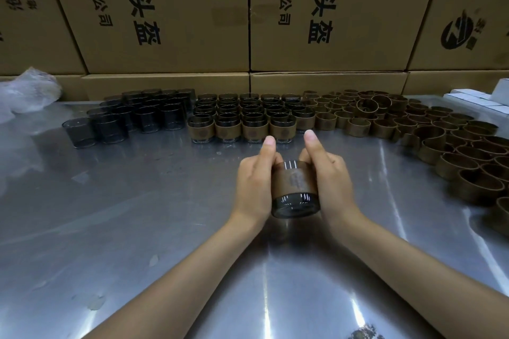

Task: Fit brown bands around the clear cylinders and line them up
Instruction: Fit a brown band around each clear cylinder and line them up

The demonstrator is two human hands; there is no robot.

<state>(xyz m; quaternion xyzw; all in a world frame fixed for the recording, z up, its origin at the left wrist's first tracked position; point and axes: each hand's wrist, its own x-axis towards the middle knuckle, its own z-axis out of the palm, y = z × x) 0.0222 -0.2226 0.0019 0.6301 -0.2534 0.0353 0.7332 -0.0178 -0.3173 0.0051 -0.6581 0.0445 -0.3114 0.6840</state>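
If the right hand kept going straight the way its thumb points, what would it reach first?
Most likely the front row of banded cylinders: the right hand points at its right end, with only bare table between. Depth is uncertain.

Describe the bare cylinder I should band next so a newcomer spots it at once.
Start at the steel table; find the dark cluster of unbanded cylinders at far left. Take the nearest cylinder at its front-left corner: it stands alone ahead of the others, without a brown band.
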